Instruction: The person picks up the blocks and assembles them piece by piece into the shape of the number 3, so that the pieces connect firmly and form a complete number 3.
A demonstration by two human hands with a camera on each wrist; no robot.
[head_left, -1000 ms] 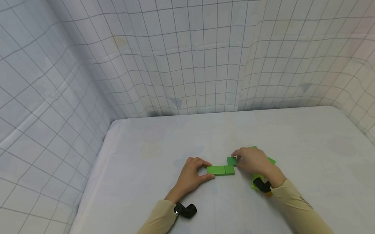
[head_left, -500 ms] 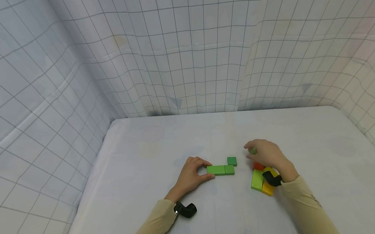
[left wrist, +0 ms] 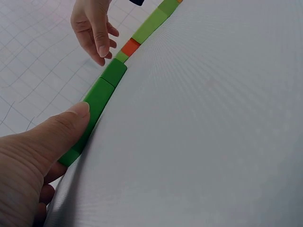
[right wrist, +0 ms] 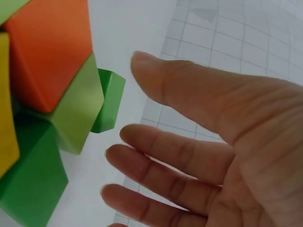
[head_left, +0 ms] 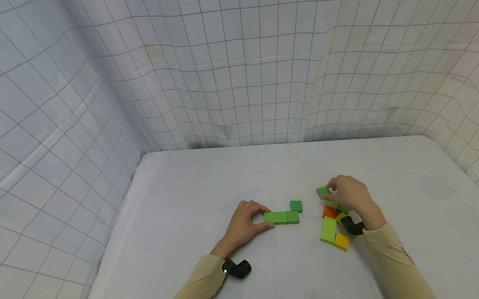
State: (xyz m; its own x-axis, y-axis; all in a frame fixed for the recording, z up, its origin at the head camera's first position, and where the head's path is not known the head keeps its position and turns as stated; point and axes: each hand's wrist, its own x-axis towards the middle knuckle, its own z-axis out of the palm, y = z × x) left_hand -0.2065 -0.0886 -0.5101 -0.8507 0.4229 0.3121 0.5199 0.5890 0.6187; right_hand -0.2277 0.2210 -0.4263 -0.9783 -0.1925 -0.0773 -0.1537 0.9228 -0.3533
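Observation:
In the head view my left hand (head_left: 242, 223) holds a long green block (head_left: 276, 218) by its left end, thumb on the near side and fingers on the far side. A short green block (head_left: 293, 217) lies against its right end. Just behind that sits a dark green square block (head_left: 296, 206). My right hand (head_left: 350, 192) hovers over the far end of a pile of blocks, beside a green block (head_left: 322, 191). In the right wrist view the thumb (right wrist: 161, 78) and fingers stand apart with nothing between them, facing an orange-red block (right wrist: 52, 47) and several green ones.
The pile also has a lime block (head_left: 328, 230) and a yellow block (head_left: 341, 242) at its near end. Part of it is hidden under the right wrist and its black camera (head_left: 352, 226). A white cloth covers the table (head_left: 224, 174); gridded curtains (head_left: 259, 73) surround it.
The right hand has moved right and away from the dark green square block to the pile, uncovering more blocks there. The left hand has stayed on the long green block.

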